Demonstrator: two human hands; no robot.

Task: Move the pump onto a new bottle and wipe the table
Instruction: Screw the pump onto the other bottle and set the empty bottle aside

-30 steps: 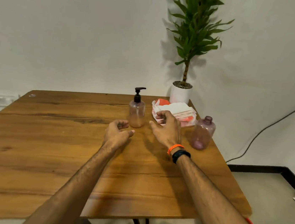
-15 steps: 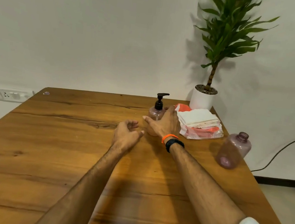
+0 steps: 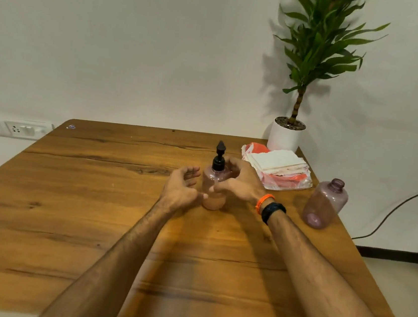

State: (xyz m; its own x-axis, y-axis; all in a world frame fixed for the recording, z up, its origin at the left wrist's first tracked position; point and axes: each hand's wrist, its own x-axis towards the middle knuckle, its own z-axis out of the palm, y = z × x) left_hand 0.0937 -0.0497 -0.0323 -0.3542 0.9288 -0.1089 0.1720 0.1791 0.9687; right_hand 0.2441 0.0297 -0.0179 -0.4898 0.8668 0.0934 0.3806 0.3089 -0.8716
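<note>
A pink see-through bottle [image 3: 213, 201] with a black pump [image 3: 219, 157] stands upright on the wooden table [image 3: 90, 217]. My right hand [image 3: 239, 180] wraps around the bottle's right side and grips its body. My left hand [image 3: 181, 189] hovers just left of the bottle with fingers spread, its thumb near the bottle's base. A second pink bottle [image 3: 325, 203] with an uncapped neck stands near the table's right edge. A stack of folded white cloths [image 3: 277, 161] lies on a plastic packet at the back right.
A potted plant in a white pot [image 3: 285, 136] stands on the table's far right corner. A wall socket [image 3: 18, 128] is at the left. A black cable [image 3: 402, 203] runs down the right wall. The table's right edge lies close to the uncapped bottle.
My right hand moved from near the cloths over to the pump bottle and closed on it, pulling it nearer. My left hand came closer to the bottle. The camera view shifted left.
</note>
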